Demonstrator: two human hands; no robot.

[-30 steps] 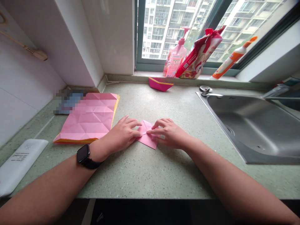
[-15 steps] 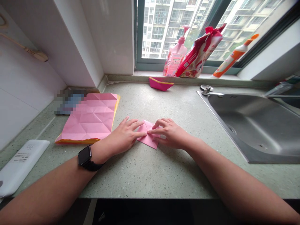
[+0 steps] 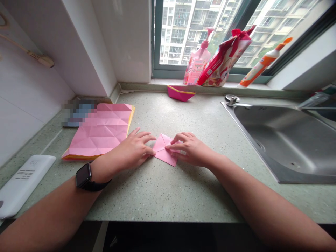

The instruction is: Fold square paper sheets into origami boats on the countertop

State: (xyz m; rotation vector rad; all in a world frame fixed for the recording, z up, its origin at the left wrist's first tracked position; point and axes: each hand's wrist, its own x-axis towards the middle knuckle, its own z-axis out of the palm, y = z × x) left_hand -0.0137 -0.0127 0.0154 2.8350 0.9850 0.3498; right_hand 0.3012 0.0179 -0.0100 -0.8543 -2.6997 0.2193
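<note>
A small folded pink paper [image 3: 162,144] lies flat on the green speckled counter [image 3: 162,196] between my two hands. My left hand [image 3: 131,152], with a black watch [image 3: 84,176] on its wrist, has thumb and index finger closed on the paper's left corner. The other fingers are curled on the counter. My right hand [image 3: 190,148] rests on the paper's right half, fingers bent, with the index fingertip pressing down near the middle crease.
A stack of creased pink and yellow sheets [image 3: 102,131] lies to the left, a white remote-like device [image 3: 23,182] at the near left edge. A folded magenta paper boat [image 3: 180,93] sits by the window sill. Bottles and a red pouch [image 3: 225,59] stand there. A steel sink [image 3: 288,140] is on the right.
My left hand has drawn back a little to the left, its fingertips now at the paper's left corner instead of over the middle. The right hand has stayed in place.
</note>
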